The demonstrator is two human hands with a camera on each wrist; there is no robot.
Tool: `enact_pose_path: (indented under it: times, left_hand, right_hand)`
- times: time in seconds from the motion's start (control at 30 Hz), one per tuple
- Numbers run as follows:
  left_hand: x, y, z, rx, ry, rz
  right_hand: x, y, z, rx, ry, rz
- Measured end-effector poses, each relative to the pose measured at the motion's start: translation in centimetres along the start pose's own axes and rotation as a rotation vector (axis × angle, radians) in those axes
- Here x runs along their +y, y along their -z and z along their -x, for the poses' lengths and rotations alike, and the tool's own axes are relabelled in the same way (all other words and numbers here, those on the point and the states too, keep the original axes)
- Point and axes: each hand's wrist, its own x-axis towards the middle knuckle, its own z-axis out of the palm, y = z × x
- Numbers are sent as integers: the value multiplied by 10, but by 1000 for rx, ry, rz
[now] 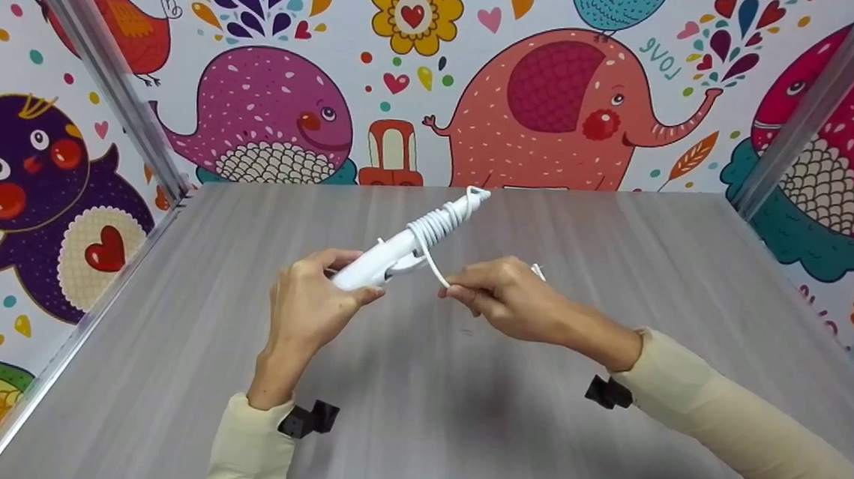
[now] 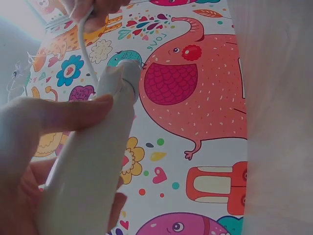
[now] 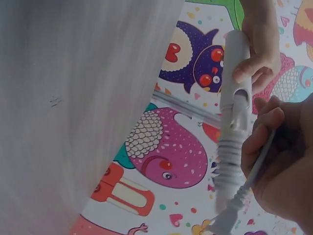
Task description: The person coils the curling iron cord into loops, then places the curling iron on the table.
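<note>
My left hand (image 1: 311, 299) grips the handle of a white curling iron (image 1: 376, 264), tilted with its far end up and to the right. Several turns of its white cord (image 1: 439, 225) are wound round the barrel. A lever (image 3: 239, 111) sticks out from its side. My right hand (image 1: 517, 300), to the right of the iron, pinches the cord, and a stretch of it runs taut from the coils to the fingertips. In the right wrist view the cord's plug end (image 3: 227, 220) extends past the right hand. In the left wrist view the left thumb (image 2: 83, 113) lies along the handle.
Both hands are above a grey wood-grain table (image 1: 412, 449). Panels printed with cartoon animals (image 1: 548, 113) stand at the back and sides, with metal posts (image 1: 101, 66) at the corners. A dark wrist mount (image 1: 308, 419) sits on each sleeve.
</note>
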Motion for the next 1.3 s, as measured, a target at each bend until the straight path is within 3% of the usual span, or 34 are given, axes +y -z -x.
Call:
enact_pose_path:
  times: [0.13,0.23,0.4,0.57,0.73,0.8,1.0,1.17,1.3]
  left_hand:
    - [0,7,-2,-43,53,87]
    - [1,8,-3,-78,73,127]
    - [0,8,-2,-115,69,126]
    - [0,9,0,-183,50,174]
    - [3,10,2,-256,15,212]
    - [3,10,2,-264,-3,208]
    - [4,4,4,-329,-38,213]
    - [5,-1,5,-382,-73,209]
    - [5,-4,5,-402,-78,179]
  right_hand:
    - [12,0,6,19,-22,-51]
    - [19,-3,7,-21,-85,-81]
    - [38,-14,-1,-179,-247,-173]
    - [68,-23,-13,-343,-350,-301]
    - [91,-16,-27,-458,-472,-367]
    - [98,-8,-32,-477,-483,-340]
    - [107,24,-50,-503,-311,-173]
    - [94,49,-68,-618,-428,-22]
    - [75,62,-82,-655,-458,65]
